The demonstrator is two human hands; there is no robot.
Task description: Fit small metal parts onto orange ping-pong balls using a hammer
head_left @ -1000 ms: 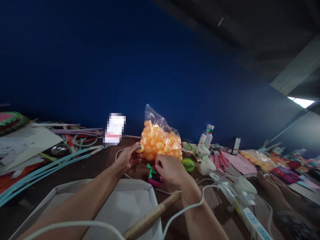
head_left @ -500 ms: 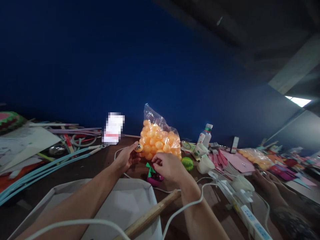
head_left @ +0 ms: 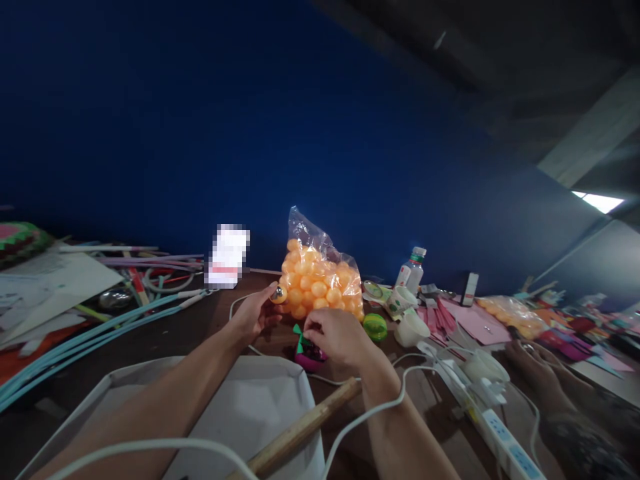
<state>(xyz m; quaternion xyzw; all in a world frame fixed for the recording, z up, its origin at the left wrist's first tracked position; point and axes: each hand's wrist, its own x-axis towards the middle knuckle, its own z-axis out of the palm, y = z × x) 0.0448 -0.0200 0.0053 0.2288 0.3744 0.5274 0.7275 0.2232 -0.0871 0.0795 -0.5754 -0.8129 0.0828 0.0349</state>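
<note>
My left hand (head_left: 255, 315) pinches a small shiny gold-coloured ball (head_left: 279, 294) between thumb and fingers, beside a clear plastic bag of orange balls (head_left: 320, 283). My right hand (head_left: 335, 333) is closed, its fingertips pressed together above a magenta dish-like thing (head_left: 310, 361). What those fingers hold, if anything, is hidden. Just left of the fingertips sticks up a green folded piece (head_left: 300, 341). To the right of the bag lies a round green see-through thing (head_left: 375, 327).
A grey-white tray (head_left: 250, 400) sits under my forearms, with a wooden stick (head_left: 305, 427) across its corner. White cables run around my right arm to a power strip (head_left: 510, 443). White cups (head_left: 411, 328) and a bottle (head_left: 413, 270) stand right. Another person's hand (head_left: 535, 370) is farther right.
My right hand has shifted very slightly, its fingers staying over the magenta thing. The left hand with the ball is almost still.
</note>
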